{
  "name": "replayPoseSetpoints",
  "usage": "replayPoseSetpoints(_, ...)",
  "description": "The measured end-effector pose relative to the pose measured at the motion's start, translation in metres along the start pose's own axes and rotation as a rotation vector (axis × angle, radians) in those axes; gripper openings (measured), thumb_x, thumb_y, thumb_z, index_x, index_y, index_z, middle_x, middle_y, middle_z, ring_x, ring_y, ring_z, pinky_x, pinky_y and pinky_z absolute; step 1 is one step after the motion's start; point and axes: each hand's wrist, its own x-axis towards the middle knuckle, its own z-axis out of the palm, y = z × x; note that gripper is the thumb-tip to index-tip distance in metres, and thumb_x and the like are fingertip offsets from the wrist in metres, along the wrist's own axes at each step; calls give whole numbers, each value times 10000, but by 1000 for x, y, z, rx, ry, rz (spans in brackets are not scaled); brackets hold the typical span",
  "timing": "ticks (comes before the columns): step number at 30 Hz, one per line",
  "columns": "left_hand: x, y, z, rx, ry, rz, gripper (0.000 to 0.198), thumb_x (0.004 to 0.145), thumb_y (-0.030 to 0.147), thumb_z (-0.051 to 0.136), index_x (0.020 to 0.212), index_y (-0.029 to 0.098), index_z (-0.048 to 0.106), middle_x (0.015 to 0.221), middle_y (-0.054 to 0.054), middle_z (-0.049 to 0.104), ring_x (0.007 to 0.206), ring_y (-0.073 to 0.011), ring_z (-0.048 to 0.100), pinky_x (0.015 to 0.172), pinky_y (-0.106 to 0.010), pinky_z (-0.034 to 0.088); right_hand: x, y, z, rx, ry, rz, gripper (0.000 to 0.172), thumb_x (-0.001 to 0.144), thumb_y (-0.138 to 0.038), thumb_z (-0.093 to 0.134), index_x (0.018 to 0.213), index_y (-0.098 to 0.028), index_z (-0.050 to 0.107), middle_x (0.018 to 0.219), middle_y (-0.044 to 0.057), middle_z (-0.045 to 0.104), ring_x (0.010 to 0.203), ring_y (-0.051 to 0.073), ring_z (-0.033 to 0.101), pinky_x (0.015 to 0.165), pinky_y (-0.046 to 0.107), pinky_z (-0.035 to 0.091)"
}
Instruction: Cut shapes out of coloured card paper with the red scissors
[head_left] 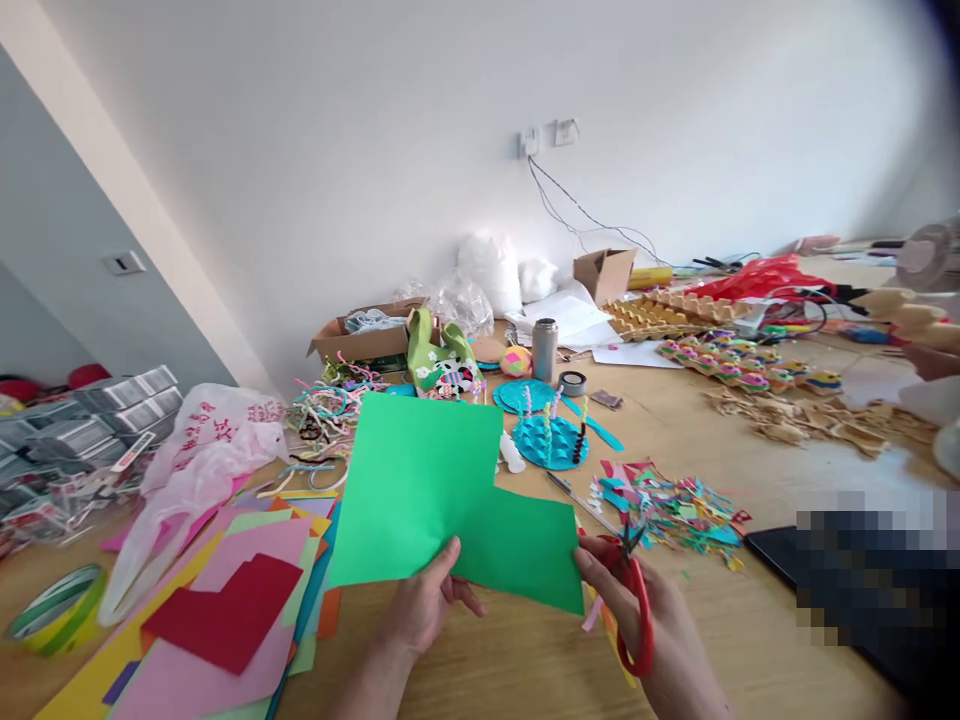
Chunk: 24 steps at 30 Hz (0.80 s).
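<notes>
A sheet of bright green paper (420,490), with a notch out of its upper right corner, is held up above the table. My left hand (431,605) grips its lower edge, thumb on the front and fingers behind. My right hand (637,610) pinches the sheet's right edge between thumb and finger. In that same hand are red-handled scissors (641,630), their blades pointing up and away from the paper. To the left lies a stack of coloured paper (285,530) with a dark red cut piece (232,610) on top.
Paper scraps (682,510), a blue disc with pipe cleaners (547,440), a steel flask (545,350) and a tape roll (573,383) lie beyond the sheet. Egg trays (652,315) stand at back right. A dark flat object (780,560) is on the right, green-yellow tape (60,610) far left.
</notes>
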Motion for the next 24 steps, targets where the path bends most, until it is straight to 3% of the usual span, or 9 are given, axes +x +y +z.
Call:
replayPoseSetpoints(5, 5, 0, -2, -34, 25, -9, 283, 646, 318, 743, 861, 157, 653, 874, -64, 706, 574, -208, 645, 394, -317, 513, 12, 3, 9, -12, -41, -11, 316, 612, -469, 703, 692, -170, 637, 602, 32, 613, 590, 215, 588, 448, 266, 451)
replayPoseSetpoints(10, 7, 4, -4, -33, 86, -8, 269, 626, 309, 761, 815, 162, 639, 857, -35, 699, 556, -193, 633, 392, -319, 513, 13, -11, 15, 9, -96, 3, 345, 639, -496, 667, 570, -167, 583, 543, 16, 561, 553, 166, 523, 530, 260, 450)
replayPoseSetpoints(14, 8, 9, -5, -36, 114, 22, 343, 630, 295, 759, 929, 179, 640, 925, -26, 693, 570, -180, 636, 414, -306, 519, 10, -10, 19, -22, -125, 55, 312, 636, -465, 682, 676, -164, 608, 591, 16, 577, 583, 172, 529, 450, 226, 386)
replayPoseSetpoints(18, 7, 11, -6, -28, 100, 35, 449, 641, 300, 752, 1056, 200, 615, 994, -40, 686, 664, -201, 658, 422, -287, 520, 8, -5, 24, -45, -96, 94, 265, 622, -420, 671, 645, -171, 582, 537, -24, 504, 470, 118, 440, 400, 213, 330)
replayPoseSetpoints(21, 7, 12, -7, -25, 91, 41, 444, 658, 293, 742, 1076, 214, 613, 998, -26, 684, 638, -186, 650, 436, -295, 528, 9, -7, 25, -42, -82, 90, 238, 617, -397, 664, 632, -177, 575, 514, -41, 477, 432, 101, 402, 403, 216, 334)
replayPoseSetpoints(24, 6, 14, -10, -32, 53, 20, 417, 673, 260, 731, 1074, 208, 626, 959, -18, 692, 653, -188, 652, 496, -327, 553, 8, -8, 24, -7, -93, 70, 222, 629, -385, 659, 670, -177, 596, 550, -28, 525, 466, 117, 453, 440, 221, 376)
